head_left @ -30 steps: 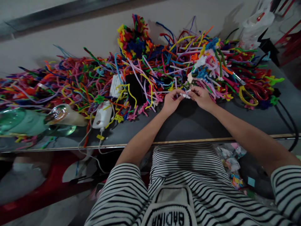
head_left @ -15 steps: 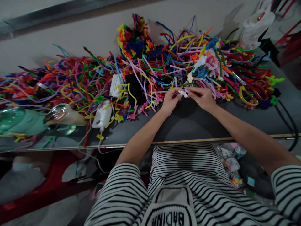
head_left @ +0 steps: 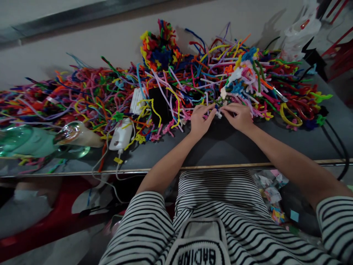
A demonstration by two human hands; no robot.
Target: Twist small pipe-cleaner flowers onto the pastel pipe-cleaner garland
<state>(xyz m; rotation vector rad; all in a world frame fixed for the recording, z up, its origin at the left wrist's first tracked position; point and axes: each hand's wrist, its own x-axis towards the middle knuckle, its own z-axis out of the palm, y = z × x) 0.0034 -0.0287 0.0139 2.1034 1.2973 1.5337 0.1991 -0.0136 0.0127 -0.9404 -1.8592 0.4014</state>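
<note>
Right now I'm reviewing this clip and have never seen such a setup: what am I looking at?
There is no machine here, just a person's bare left hand and right hand. The view comes from a camera on that person's head, looking forward and down. On the dark table lies a big heap of colourful fuzzy stems, with scissors toward the right and a corded white device toward the left. A small white piece sits between both hands' fingertips; which hand grips it is too small to tell.

I count two hand grips, one corded device.
</note>
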